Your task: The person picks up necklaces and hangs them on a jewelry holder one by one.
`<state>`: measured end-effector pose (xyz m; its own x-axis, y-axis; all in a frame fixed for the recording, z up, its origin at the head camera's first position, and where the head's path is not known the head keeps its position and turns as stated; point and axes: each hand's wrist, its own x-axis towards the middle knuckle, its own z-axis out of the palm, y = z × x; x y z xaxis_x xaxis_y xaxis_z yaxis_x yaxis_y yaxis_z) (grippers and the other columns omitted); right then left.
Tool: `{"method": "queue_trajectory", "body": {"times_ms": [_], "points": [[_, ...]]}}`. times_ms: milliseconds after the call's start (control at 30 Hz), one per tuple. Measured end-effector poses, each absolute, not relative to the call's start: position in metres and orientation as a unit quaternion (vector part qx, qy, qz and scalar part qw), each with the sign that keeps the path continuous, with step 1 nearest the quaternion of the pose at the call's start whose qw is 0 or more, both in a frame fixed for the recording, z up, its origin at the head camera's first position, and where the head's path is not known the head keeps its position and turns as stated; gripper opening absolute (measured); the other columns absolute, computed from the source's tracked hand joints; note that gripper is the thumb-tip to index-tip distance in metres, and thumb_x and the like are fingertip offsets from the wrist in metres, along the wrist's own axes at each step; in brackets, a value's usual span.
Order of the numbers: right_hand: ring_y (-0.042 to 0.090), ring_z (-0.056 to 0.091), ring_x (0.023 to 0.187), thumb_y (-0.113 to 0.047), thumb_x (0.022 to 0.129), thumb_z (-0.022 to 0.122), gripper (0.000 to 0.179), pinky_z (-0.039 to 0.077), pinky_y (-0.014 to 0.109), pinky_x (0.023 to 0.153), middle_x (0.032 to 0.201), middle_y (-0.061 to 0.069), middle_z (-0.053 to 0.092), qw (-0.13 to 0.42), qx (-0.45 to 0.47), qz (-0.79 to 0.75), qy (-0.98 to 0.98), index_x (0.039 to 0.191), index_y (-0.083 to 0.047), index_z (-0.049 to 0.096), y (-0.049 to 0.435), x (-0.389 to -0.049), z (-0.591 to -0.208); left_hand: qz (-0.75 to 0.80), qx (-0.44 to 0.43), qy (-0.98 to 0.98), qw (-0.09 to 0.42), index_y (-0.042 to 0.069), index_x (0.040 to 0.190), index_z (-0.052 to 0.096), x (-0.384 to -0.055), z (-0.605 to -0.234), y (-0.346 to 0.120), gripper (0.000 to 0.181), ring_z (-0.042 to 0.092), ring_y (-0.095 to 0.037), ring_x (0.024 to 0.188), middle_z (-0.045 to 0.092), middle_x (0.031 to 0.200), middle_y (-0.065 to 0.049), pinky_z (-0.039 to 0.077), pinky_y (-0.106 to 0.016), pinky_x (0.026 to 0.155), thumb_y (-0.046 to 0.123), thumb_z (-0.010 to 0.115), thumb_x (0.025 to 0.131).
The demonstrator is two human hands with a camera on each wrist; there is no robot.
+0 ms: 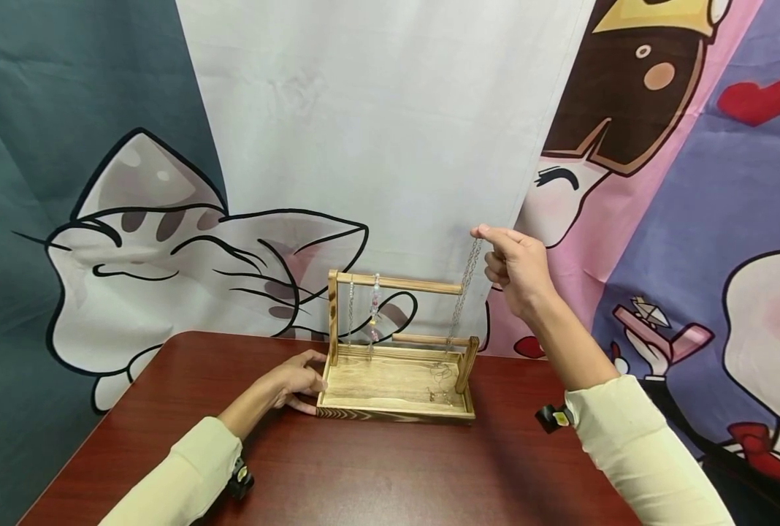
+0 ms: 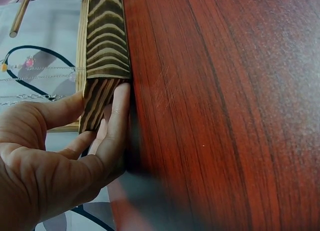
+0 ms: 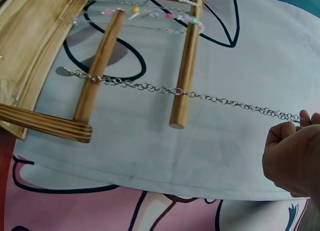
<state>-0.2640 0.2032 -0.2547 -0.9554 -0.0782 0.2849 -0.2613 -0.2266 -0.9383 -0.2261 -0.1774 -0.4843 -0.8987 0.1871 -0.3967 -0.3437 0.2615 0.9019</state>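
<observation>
A wooden jewelry stand (image 1: 383, 380) with a shallow tray base and two crossbars rests on the table. My left hand (image 1: 291, 381) grips the tray's left end, its thumb at the upper edge and fingers along the side and lower edge. Higher up at the right, my right hand (image 1: 521, 272) pinches a silver link chain (image 3: 135, 84) between thumb and fingertips. Stretched down at a slant, the doubled chain passes the free end of the upper bar (image 1: 423, 286) and crosses the lower bar (image 3: 102, 61). A flat oval tag (image 3: 63, 71) ends it.
On the upper bar's left part hang a beaded strand (image 1: 374, 303) and a silver chain (image 1: 350, 314). Fine jewelry pieces (image 1: 439, 397) lie at the tray's right. Behind the red-brown table (image 1: 377, 467) hangs a printed cloth (image 1: 377, 131).
</observation>
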Motion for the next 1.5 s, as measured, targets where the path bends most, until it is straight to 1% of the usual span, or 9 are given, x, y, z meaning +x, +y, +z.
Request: {"method": "queue_trajectory", "body": {"times_ms": [233, 467, 700, 800, 1000, 1200, 1367, 1500], "points": [[0.015, 0.012, 0.062, -0.013, 0.114, 0.066, 0.03, 0.008, 0.031, 0.061, 0.058, -0.009, 0.042, 0.072, 0.146, 0.783, -0.6, 0.094, -0.016, 0.087, 0.205, -0.271, -0.239, 0.604, -0.051, 0.764, 0.22, 0.004, 0.164, 0.04, -0.226, -0.48, -0.178, 0.074, 0.077, -0.029, 0.1, 0.068, 0.124, -0.025, 0.074, -0.051, 0.073, -0.008, 0.068, 0.097], [0.015, 0.011, 0.063, -0.013, 0.114, 0.066, 0.029, 0.007, 0.03, 0.061, 0.054, -0.011, 0.033, 0.082, 0.159, 0.791, -0.585, 0.093, -0.014, 0.086, 0.205, -0.275, -0.223, 0.607, -0.051, 0.762, 0.218, 0.004, 0.164, 0.041, -0.226, -0.48, -0.178, 0.074, 0.077, -0.029, 0.099, 0.068, 0.123, -0.025, 0.074, -0.052, 0.074, -0.009, 0.067, 0.096], [0.014, 0.009, 0.061, -0.012, 0.114, 0.067, 0.027, 0.004, 0.028, 0.06, 0.054, -0.01, 0.038, 0.091, 0.172, 0.807, -0.557, 0.094, -0.01, 0.085, 0.207, -0.279, -0.211, 0.607, -0.052, 0.762, 0.219, 0.004, 0.164, 0.04, -0.226, -0.48, -0.177, 0.074, 0.077, -0.028, 0.098, 0.068, 0.124, -0.026, 0.074, -0.052, 0.075, -0.009, 0.067, 0.097], [0.013, 0.01, 0.06, -0.013, 0.113, 0.068, 0.026, 0.005, 0.027, 0.059, 0.053, -0.01, 0.038, 0.094, 0.17, 0.807, -0.557, 0.094, -0.01, 0.085, 0.207, -0.281, -0.211, 0.607, -0.051, 0.762, 0.219, 0.004, 0.164, 0.04, -0.227, -0.48, -0.178, 0.073, 0.077, -0.028, 0.098, 0.067, 0.125, -0.026, 0.074, -0.052, 0.075, -0.008, 0.067, 0.098], [0.005, 0.02, 0.05, -0.015, 0.113, 0.068, 0.027, 0.007, 0.027, 0.058, 0.053, -0.012, 0.03, 0.087, 0.139, 0.797, -0.582, 0.093, -0.013, 0.086, 0.208, -0.289, -0.223, 0.609, -0.052, 0.761, 0.219, 0.004, 0.165, 0.039, -0.227, -0.482, -0.179, 0.074, 0.077, -0.028, 0.099, 0.068, 0.125, -0.026, 0.074, -0.052, 0.075, -0.009, 0.067, 0.097], [0.01, 0.015, 0.056, -0.016, 0.113, 0.069, 0.028, 0.009, 0.027, 0.056, 0.053, -0.011, 0.032, 0.078, 0.111, 0.783, -0.607, 0.091, -0.016, 0.085, 0.208, -0.299, -0.246, 0.61, -0.054, 0.758, 0.222, 0.004, 0.165, 0.039, -0.226, -0.484, -0.179, 0.075, 0.077, -0.028, 0.099, 0.068, 0.126, -0.025, 0.074, -0.052, 0.076, -0.008, 0.068, 0.097], [0.006, 0.019, 0.053, -0.018, 0.112, 0.07, 0.027, 0.009, 0.029, 0.057, 0.053, -0.012, 0.033, 0.059, 0.094, 0.779, -0.617, 0.09, -0.017, 0.085, 0.207, -0.301, -0.262, 0.613, -0.052, 0.757, 0.221, 0.004, 0.165, 0.039, -0.226, -0.484, -0.178, 0.074, 0.077, -0.028, 0.099, 0.067, 0.126, -0.025, 0.074, -0.053, 0.076, -0.008, 0.068, 0.098], [0.012, 0.013, 0.059, -0.018, 0.112, 0.07, 0.028, 0.008, 0.03, 0.059, 0.053, -0.013, 0.033, 0.047, 0.092, 0.772, -0.627, 0.089, -0.017, 0.085, 0.205, -0.299, -0.27, 0.612, -0.052, 0.757, 0.221, 0.004, 0.165, 0.039, -0.225, -0.485, -0.178, 0.075, 0.076, -0.029, 0.099, 0.067, 0.125, -0.025, 0.074, -0.053, 0.076, -0.007, 0.068, 0.097]]}}
